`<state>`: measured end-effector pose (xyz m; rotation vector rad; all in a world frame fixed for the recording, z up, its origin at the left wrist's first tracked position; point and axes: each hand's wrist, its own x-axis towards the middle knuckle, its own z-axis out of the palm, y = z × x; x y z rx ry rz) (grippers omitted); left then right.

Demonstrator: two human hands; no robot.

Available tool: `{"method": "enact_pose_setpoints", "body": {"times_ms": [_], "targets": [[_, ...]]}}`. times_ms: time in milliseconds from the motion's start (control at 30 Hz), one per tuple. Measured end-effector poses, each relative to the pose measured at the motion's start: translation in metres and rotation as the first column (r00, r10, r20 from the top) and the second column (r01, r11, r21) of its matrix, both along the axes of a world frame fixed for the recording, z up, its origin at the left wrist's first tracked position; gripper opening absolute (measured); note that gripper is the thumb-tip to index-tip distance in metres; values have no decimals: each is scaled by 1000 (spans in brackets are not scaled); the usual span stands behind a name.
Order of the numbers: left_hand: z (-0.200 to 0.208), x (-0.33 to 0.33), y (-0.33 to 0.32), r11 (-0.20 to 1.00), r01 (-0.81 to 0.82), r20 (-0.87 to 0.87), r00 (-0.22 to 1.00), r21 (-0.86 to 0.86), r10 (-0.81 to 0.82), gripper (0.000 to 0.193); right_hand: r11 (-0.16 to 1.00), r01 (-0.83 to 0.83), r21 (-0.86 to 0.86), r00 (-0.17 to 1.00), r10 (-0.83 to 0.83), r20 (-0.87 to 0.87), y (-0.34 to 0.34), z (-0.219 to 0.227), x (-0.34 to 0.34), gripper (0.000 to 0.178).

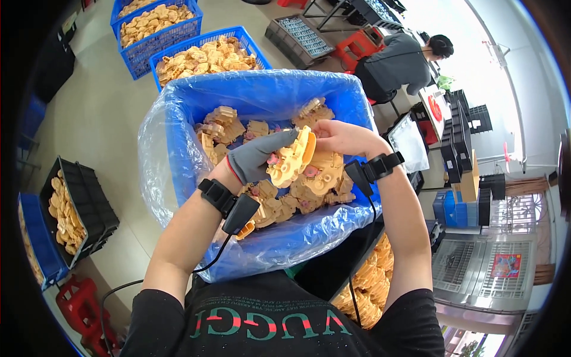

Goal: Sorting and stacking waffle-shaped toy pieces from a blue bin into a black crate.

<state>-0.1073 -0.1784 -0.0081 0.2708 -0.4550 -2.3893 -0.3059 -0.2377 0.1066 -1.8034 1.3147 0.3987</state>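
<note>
My left hand (256, 158), in a grey glove that leaves some skin bare, is closed around a yellow moulded plastic part (291, 162). The part is tilted, with raised ridges, round bosses and a small pink piece beside my glove. My bare right hand (348, 138) has its fingers curled against the part's upper right edge; its fingertips are partly hidden. Both hands are over a blue bin (267, 89) lined with clear plastic film (157, 160). Inside the bin lie several similar tan parts (270, 208), some with pink pieces.
Blue crates (250, 44) heaped with yellow parts stand beyond the bin. A black crate (89, 220) of parts is at left, near a red stool (83, 309). More yellow parts (372, 285) lie below my right arm. A co-worker (395, 62) sits at a bench at far right.
</note>
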Motion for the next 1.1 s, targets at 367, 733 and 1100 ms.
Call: {"method": "enact_pose_setpoints", "body": {"times_ms": [367, 733, 1100], "targets": [[6, 1, -4, 980, -196, -89, 977, -28, 193, 44, 367, 301, 880, -121, -901, 417, 22, -52, -49, 32], [0, -2, -6, 986, -167, -92, 982, 5, 167, 44, 855, 387, 344, 836, -483, 260, 55, -45, 28, 36], [-12, 25, -18, 914, -404, -256, 879, 47, 402, 44, 784, 305, -540, 951, -284, 126, -100, -147, -79, 45]]}}
